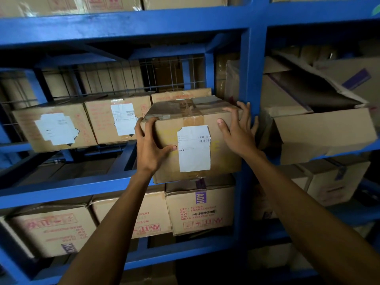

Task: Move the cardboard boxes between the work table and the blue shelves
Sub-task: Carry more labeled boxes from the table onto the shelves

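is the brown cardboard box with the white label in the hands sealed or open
Sealed: the brown cardboard box with the white label has flat top flaps with brown tape down the seam; the left hand and right hand hold its sides.

You are facing a dim storage corner where the light is falling softly from above, leaving the deeper recesses lying in shadow. A wire mesh panel is standing behind the middle level, and more stacked goods are showing dimly through it. A thick blue upright post is dividing your view into a wide bay on the left and a narrower one on the right, while a blue crossbeam is running along the top and catching a faint sheen.
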